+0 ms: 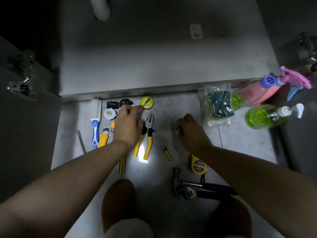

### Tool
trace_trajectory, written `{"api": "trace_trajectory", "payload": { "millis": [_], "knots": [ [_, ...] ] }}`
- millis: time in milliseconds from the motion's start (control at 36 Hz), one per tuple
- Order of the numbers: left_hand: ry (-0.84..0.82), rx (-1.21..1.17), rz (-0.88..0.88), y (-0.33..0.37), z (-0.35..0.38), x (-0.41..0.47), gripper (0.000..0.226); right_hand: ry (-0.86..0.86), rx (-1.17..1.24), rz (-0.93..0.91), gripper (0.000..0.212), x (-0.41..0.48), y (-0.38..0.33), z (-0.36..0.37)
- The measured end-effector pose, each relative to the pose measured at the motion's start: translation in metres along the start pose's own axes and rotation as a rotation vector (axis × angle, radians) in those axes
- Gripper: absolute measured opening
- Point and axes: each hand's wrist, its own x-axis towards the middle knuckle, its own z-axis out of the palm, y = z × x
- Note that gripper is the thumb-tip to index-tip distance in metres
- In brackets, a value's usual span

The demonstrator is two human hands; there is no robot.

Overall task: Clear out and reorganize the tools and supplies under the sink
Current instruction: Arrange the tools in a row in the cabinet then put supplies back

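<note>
Two bare hands reach over tools spread on the floor tiles (240,143) before an open sink cabinet (154,66), in the one head view, looking down. The left hand (127,126) stretches forward with loose fingers and holds nothing I can see. A yellow tape roll (146,101) lies just beyond its fingertips, close against the cabinet's front lip. Yellow-handled pliers (148,134) lie just beside this hand on its right, their long axis running from the person toward the cabinet, nose pointing away. The left hand is the nearer to both. The right hand (190,133) is curled, pinching a small pale object (176,130) too blurred to identify. A thin screwdriver (163,145) slants between the pliers and that hand. Nearer the person lie a tape measure (199,164), a hammer (188,183) and a wrench (197,194). Far right, a sponge bag (217,105) and a green soap bottle (264,116) crowd the cabinet corner. Bare tile shows between pliers and sponge bag, which looks like the freest room for moving things
</note>
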Motion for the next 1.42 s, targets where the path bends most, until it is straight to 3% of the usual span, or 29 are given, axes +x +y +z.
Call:
{"api": "trace_trajectory", "payload": {
  "millis": [333,611,861,1000,1056,1222,1417],
  "knots": [
    [0.212,0.172,-0.172,-0.025,-0.024,0.009,0.047,0.149,-0.044,0.096,0.023,0.061,0.010,-0.006],
    [0.136,0.088,-0.265,-0.043,-0.034,0.015,0.052,0.213,0.103,0.084,0.057,0.026,-0.002,0.001],
    [0.162,0.131,-0.252,-0.050,-0.037,0.012,0.032,0.083,0.123,0.145,0.061,0.006,0.002,0.017],
    [0.257,-0.038,-0.183,-0.025,-0.034,0.005,0.024,0.168,0.176,0.154,0.055,-0.006,-0.002,0.023],
    [0.217,-0.199,-0.171,-0.003,-0.027,0.001,0.023,0.154,0.256,0.128,0.056,-0.012,-0.004,0.027],
    [-0.179,-0.487,-0.212,0.049,0.009,-0.013,0.028,0.062,0.387,0.122,0.071,-0.018,-0.015,0.030],
    [-0.274,-0.623,-0.245,0.070,0.025,-0.022,0.030,0.082,0.285,0.085,0.039,-0.016,-0.007,0.025]
  ]
}}
